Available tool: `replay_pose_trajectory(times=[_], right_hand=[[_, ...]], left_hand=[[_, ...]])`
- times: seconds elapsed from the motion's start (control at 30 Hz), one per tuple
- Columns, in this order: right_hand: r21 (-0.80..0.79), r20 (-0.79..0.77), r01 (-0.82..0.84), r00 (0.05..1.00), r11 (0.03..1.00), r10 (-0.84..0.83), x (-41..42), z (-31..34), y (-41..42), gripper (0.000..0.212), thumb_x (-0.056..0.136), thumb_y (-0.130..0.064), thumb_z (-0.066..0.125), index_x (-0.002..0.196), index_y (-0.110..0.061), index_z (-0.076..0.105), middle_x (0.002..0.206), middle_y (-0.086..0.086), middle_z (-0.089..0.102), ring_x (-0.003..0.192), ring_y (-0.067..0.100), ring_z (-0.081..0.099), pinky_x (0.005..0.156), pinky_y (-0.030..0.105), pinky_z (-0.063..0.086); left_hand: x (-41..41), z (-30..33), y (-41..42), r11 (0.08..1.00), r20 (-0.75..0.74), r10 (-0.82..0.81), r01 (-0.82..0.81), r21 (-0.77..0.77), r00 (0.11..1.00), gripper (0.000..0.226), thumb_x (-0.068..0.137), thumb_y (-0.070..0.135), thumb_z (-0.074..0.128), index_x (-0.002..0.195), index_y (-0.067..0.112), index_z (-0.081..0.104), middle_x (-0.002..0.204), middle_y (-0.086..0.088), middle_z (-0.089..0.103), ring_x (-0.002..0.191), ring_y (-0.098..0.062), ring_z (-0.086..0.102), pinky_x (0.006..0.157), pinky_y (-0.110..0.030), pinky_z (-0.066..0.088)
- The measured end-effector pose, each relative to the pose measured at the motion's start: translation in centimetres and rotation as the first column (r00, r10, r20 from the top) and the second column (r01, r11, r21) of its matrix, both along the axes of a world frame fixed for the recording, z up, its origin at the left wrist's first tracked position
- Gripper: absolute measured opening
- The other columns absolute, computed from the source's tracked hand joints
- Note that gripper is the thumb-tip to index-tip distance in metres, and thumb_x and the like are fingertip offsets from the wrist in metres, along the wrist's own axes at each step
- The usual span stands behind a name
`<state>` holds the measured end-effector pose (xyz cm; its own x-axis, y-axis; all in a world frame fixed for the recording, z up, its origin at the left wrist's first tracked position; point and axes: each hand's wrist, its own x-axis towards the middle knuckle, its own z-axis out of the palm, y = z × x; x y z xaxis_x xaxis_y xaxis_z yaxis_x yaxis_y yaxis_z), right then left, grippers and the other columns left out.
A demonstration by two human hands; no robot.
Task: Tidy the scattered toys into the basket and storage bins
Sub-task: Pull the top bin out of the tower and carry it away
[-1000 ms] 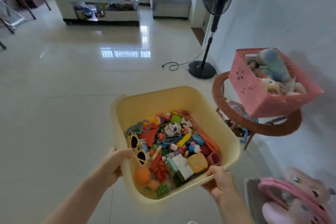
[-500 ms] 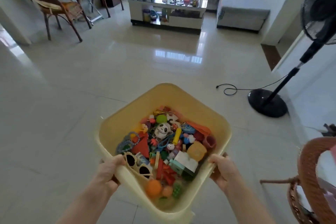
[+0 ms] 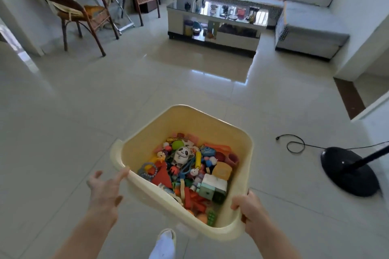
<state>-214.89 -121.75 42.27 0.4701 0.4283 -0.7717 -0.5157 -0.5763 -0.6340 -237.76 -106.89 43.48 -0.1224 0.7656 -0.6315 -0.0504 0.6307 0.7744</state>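
A pale yellow bin (image 3: 210, 130) full of small toys (image 3: 189, 174) sits in the lower centre of the frame, carried above the tiled floor (image 3: 105, 94). The right hand (image 3: 251, 214), at the lower right, is curled tight around the bin's near right corner, fingers over the rim and thumb on the outside. The left hand (image 3: 104, 189), at the lower left, has its fingers spread; only a fingertip or two touch the rim at the bin's left corner, and the palm stays clear of the wall. So the bin lies between the two hands, tilted, with its far corner toward the middle of the frame. Among the toys a white panda figure (image 3: 182, 153) lies near the centre of the heap, and a white and green block (image 3: 212, 188) lies closer to the right hand. A foot in a white sock (image 3: 163, 244) shows at the bottom edge, below the bin. A black fan base (image 3: 349, 172) stands on the floor at the right, its cord (image 3: 294, 145) looped beside it.
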Motion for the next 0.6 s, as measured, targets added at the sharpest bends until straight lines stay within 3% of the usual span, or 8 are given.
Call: replay_pose_trajectory(times=[0.07, 0.13, 0.2, 0.27, 0.4, 0.5, 0.6], right_hand=[[-0.024, 0.008, 0.007, 1.000, 1.000, -0.007, 2.3, 0.4, 4.6, 0.031, 0.075, 0.021, 0.041, 0.086, -0.007, 0.048, 0.084, 0.018, 0.055, 0.074, 0.029, 0.053, 0.054, 0.035, 0.043], [-0.042, 0.020, -0.013, 1.000, 0.999, 0.013, 4.5, 0.8, 8.4, 0.031, 0.074, 0.020, 0.043, 0.088, -0.006, 0.050, 0.085, 0.019, 0.055, 0.074, 0.030, 0.054, 0.055, 0.035, 0.045], [-0.045, 0.055, -0.034, 0.998, 0.998, 0.037, 7.0, 1.2, 12.5, 0.034, 0.073, 0.020, 0.044, 0.095, -0.005, 0.051, 0.087, 0.019, 0.057, 0.076, 0.030, 0.056, 0.056, 0.035, 0.047], [-0.017, 0.105, -0.078, 0.991, 0.997, 0.080, 9.6, 2.0, 16.4, 0.035, 0.074, 0.020, 0.045, 0.093, -0.008, 0.051, 0.086, 0.017, 0.058, 0.076, 0.028, 0.057, 0.052, 0.032, 0.047], [0.062, 0.221, -0.199, 0.958, 0.978, 0.181, 15.7, 3.3, 24.2, 0.037, 0.075, 0.019, 0.046, 0.089, -0.014, 0.055, 0.083, 0.012, 0.061, 0.074, 0.023, 0.060, 0.043, 0.024, 0.048], [0.049, 0.238, -0.265, 0.940, 0.963, 0.246, 22.3, 1.8, 31.2, 0.037, 0.077, 0.016, 0.047, 0.087, -0.018, 0.055, 0.085, 0.010, 0.061, 0.077, 0.021, 0.059, 0.048, 0.023, 0.047], [-0.027, 0.279, -0.318, 0.908, 0.948, 0.313, 28.7, 1.4, 38.3, 0.034, 0.079, 0.013, 0.049, 0.097, -0.015, 0.057, 0.088, 0.008, 0.061, 0.081, 0.019, 0.058, 0.053, 0.024, 0.046]], left_hand=[[0.5, 1.5, 7.2, 0.969, -0.252, -0.095, 0.148, 0.200, 0.963, 0.078, 0.073, 0.019, 0.075, 0.139, 0.015, 0.033, 0.136, -0.015, 0.043, 0.116, -0.026, 0.046, 0.097, -0.039, 0.036], [1.7, 2.3, 14.3, 0.884, -0.421, -0.269, 0.396, 0.249, 0.866, 0.062, 0.078, 0.023, 0.071, 0.132, 0.007, 0.045, 0.133, -0.017, 0.049, 0.116, -0.027, 0.049, 0.096, -0.038, 0.037], [4.4, 2.7, 21.1, 0.780, -0.536, -0.411, 0.589, 0.211, 0.738, 0.054, 0.081, 0.028, 0.067, 0.126, 0.003, 0.051, 0.123, -0.019, 0.057, 0.103, -0.027, 0.053, 0.091, -0.038, 0.040], [8.5, 2.6, 26.9, 0.671, -0.650, -0.497, 0.730, 0.132, 0.575, 0.052, 0.086, 0.030, 0.064, 0.129, 0.004, 0.050, 0.122, -0.018, 0.058, 0.106, -0.029, 0.055, 0.093, -0.038, 0.042], [16.8, -0.2, 34.6, 0.534, -0.770, -0.579, 0.838, -0.108, 0.269, 0.046, 0.095, 0.032, 0.046, 0.130, 0.002, 0.044, 0.129, -0.018, 0.053, 0.109, -0.029, 0.053, 0.087, -0.033, 0.042], [22.0, -4.4, 39.8, 0.633, -0.850, -0.451, 0.769, -0.089, 0.272, 0.022, 0.098, 0.018, 0.036, 0.103, 0.000, 0.046, 0.107, -0.024, 0.057, 0.089, -0.033, 0.052, 0.073, -0.034, 0.035], [27.1, -5.1, 44.8, 0.697, -0.880, -0.362, 0.716, -0.037, 0.306, 0.021, 0.098, 0.020, 0.034, 0.086, 0.004, 0.040, 0.081, -0.015, 0.051, 0.072, -0.029, 0.046, 0.066, -0.035, 0.036]])
